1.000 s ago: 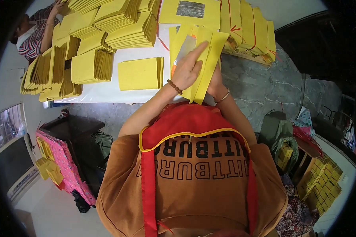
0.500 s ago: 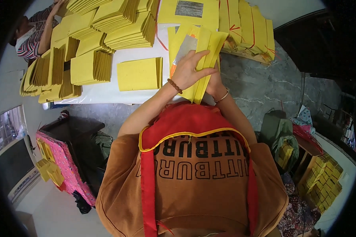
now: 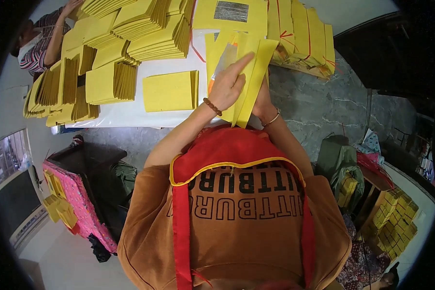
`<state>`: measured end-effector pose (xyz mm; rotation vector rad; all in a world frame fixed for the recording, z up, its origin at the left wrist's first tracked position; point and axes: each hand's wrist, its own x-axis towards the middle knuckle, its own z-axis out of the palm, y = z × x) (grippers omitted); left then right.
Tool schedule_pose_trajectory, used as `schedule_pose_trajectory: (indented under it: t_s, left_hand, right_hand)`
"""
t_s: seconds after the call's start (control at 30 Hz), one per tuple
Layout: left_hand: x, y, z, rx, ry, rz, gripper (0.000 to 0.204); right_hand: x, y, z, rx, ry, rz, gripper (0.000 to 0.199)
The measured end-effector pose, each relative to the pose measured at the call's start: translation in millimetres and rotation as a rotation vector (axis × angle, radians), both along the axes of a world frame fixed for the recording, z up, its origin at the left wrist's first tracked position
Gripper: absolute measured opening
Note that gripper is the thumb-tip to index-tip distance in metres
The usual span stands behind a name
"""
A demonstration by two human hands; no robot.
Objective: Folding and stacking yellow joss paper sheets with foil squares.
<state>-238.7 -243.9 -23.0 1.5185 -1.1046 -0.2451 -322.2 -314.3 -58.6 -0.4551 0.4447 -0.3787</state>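
Fingers (image 3: 238, 65) of the left hand (image 3: 227, 87) press flat, index extended, on a long yellow envelope (image 3: 250, 72) — the right hand (image 3: 262, 99) grips it from beneath, its fingers hidden. Just left lies a yellow envelope stack (image 3: 170, 90) on the white surface (image 3: 130, 113) — more piles (image 3: 106, 53) beyond.

The floor (image 3: 319, 104) is grey stone with pale veining, visible to the right of a white work surface (image 3: 145, 113). A dark cabinet (image 3: 372, 53) occupies the upper right corner. At lower left, a dark low table (image 3: 89, 159) stands beside a pink patterned cloth (image 3: 79, 208). A window (image 3: 5, 159) at the left edge admits daylight. At right, a green bag (image 3: 338, 162) rests on the floor near stacked yellow boxes (image 3: 391, 217) on a wooden stand. A pale wall (image 3: 353, 12) runs along the top.
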Motion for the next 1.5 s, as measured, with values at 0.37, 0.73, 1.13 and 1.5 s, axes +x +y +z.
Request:
schedule_pose_trajectory:
  t_s: [0.37, 0.73, 1.13, 1.5]
  left_hand:
    - [-1.7, 5.3, 4.0, 0.299, -0.191, -0.039, 0.055]
    - [3.9, 8.2, -1.1, 0.255, -0.006, -0.097, 0.034]
    - [0.2, 8.9, 15.9, 0.565, 0.218, 0.020, 0.023]
    - [-2.6, 3.8, 6.5, 0.318, -0.095, -0.052, 0.053]
  right_hand:
    - [9.0, -18.6, 36.1, 0.480, 0.403, 0.074, 0.046]
    - [-3.7, -1.1, -6.9, -0.025, -0.018, 0.030, 0.048]
    - [-0.7, 2.2, 7.0, -0.063, -0.005, 0.017, 0.048]
    - [-1.4, 6.9, -16.1, -0.253, -0.012, -0.040, 0.045]
